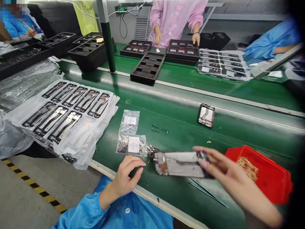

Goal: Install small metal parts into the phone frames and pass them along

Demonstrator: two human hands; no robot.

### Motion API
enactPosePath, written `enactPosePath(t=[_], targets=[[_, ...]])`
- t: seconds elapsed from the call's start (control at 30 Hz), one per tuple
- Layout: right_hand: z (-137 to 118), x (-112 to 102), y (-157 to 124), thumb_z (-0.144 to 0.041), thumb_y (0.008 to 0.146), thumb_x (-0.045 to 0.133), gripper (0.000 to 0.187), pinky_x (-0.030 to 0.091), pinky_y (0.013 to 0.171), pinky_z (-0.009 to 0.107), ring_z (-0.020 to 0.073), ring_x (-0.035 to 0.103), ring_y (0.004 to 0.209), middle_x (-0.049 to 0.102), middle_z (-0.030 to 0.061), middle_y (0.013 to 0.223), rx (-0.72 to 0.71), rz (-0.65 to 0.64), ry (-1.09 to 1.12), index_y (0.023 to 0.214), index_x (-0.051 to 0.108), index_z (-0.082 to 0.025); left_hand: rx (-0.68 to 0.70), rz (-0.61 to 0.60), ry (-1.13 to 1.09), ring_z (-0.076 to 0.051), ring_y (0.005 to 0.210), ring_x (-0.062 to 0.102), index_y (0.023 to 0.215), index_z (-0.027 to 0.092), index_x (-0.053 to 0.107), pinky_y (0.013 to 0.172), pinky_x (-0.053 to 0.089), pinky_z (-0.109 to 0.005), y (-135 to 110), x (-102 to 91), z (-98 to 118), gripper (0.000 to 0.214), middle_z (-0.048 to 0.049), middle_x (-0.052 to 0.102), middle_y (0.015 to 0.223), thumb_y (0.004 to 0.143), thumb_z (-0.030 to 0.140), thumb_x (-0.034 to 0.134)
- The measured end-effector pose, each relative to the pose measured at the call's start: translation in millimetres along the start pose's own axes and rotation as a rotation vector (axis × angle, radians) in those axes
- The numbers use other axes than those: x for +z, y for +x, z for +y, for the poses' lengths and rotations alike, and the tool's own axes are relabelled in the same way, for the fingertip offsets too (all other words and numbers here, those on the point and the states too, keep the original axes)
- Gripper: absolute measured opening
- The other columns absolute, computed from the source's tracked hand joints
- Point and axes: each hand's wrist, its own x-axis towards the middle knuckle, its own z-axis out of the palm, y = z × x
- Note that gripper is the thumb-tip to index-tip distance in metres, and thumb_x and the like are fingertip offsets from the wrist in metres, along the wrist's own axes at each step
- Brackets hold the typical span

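Right hand (228,173) has its grip clamped on one end of a phone frame (178,163), held just above the tabletop (181,127) near its front edge. Left hand (126,176) rests at that edge, fingers loosely curled, holding nothing. Red bin (274,178) sits just right.

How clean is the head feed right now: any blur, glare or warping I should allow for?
Head view: the right hand and the frame it holds are motion-smeared; the left hand is sharper. Glare whitens the plastic wrap at left. The belt edges bow, showing wide-angle distortion, and the right corners go dark.
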Motion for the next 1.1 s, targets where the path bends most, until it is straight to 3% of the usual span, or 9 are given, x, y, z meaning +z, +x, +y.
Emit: enactPosePath(t=[0.07,0.17,0.23,0.3,0.4,0.5,0.63,0.83,1.1], targets=[[19.8,33.8,-30.6,-0.07,0.084,0.079,0.063,0.066,0.077,0.037,0.0287,0.077,0.091,0.078,0.012,0.104,0.069,-0.118,0.095,0.125,0.069,-0.023,0.051,-0.084,0.032,-0.027,0.113,0.067,0.135,0.024,0.065,0.098,0.054,-0.042,-4.1,-5.6,4.0,0.039,-0.0148,0.07,0.128,0.102,0.043,0.07],[50.5,78.0,-57.2,-0.072,0.091,0.071,0.054,0.065,0.072,0.037,0.0264,0.076,0.082,0.077,0.009,0.096,0.098,-0.206,0.144,0.118,0.068,-0.024,0.084,-0.361,0.219,-0.038,0.134,0.057,0.153,0.028,0.054,0.11,0.049,-0.054,-8.6,-17.6,8.1,0.086,-0.0212,0.055,0.156,0.083,0.067,0.084],[60.9,96.0,-61.0,-0.066,0.096,0.067,0.045,0.063,0.068,0.037,0.0252,0.073,0.078,0.075,0.0072,0.094,0.019,-0.186,0.012,0.115,0.068,-0.026,0.064,-0.525,0.339,-0.039,0.137,0.055,0.154,0.032,0.054,0.112,0.045,-0.057,-8.5,-24.4,8.4,0.085,-0.0184,0.056,0.158,0.082,0.06,0.088],[59.1,107.5,-54.4,-0.06,0.1,0.065,0.036,0.061,0.073,0.04,0.0271,0.071,0.083,0.074,0.0079,0.098,-0.15,-0.053,-0.204,0.113,0.07,-0.027,0.071,-0.619,0.377,-0.035,0.131,0.06,0.147,0.035,0.06,0.109,0.045,-0.054,-4.7,-28.5,8.2,0.065,-0.0134,0.063,0.153,0.089,0.045,0.086],[41.6,126.2,-30.5,-0.05,0.107,0.055,0.028,0.055,0.082,0.044,0.0291,0.066,0.091,0.071,0.0086,0.098,-0.371,0.141,-0.431,0.105,0.07,-0.026,0.111,-0.673,0.383,-0.032,0.133,0.059,0.139,0.035,0.066,0.11,0.044,-0.051,6.3,-30.5,9.7,0.047,-0.0095,0.062,0.157,0.095,0.025,0.078],[27.0,150.8,-4.2,-0.046,0.111,0.048,0.032,0.046,0.077,0.043,0.0286,0.06,0.084,0.067,0.0077,0.088,-0.435,0.211,-0.577,0.095,0.065,-0.024,0.134,-0.695,0.385,-0.033,0.142,0.054,0.139,0.035,0.065,0.113,0.04,-0.052,16.5,-31.9,11.6,0.047,-0.0062,0.064,0.155,0.096,0.016,0.07],[27.0,168.6,13.9,-0.044,0.113,0.043,0.036,0.041,0.075,0.041,0.0286,0.057,0.083,0.066,0.0085,0.086,-0.472,0.244,-0.635,0.089,0.059,-0.024,0.094,-0.597,0.313,-0.029,0.135,0.059,0.133,0.03,0.069,0.11,0.041,-0.049,21.5,-36.8,9.4,0.031,-0.0046,0.075,0.137,0.102,0.024,0.066],[28.1,161.0,16.0,-0.041,0.112,0.045,0.029,0.042,0.077,0.042,0.028,0.057,0.085,0.067,0.0083,0.091,-0.497,0.216,-0.594,0.098,0.063,-0.024,-0.019,-0.243,0.203,-0.021,0.099,0.069,0.114,0.022,0.076,0.09,0.047,-0.04,32.5,-34.4,6.2,0.019,-0.0047,0.082,0.102,0.107,0.023,0.058],[20.5,152.5,17.0,-0.045,0.111,0.045,0.032,0.04,0.077,0.043,0.0294,0.06,0.089,0.071,0.0079,0.096,-0.514,0.173,-0.578,0.097,0.067,-0.026,-0.087,-0.067,0.188,-0.021,0.092,0.071,0.109,0.022,0.077,0.088,0.047,-0.04,47.8,-18.9,8.2,0.018,-0.0045,0.082,0.097,0.106,0.025,0.06]])
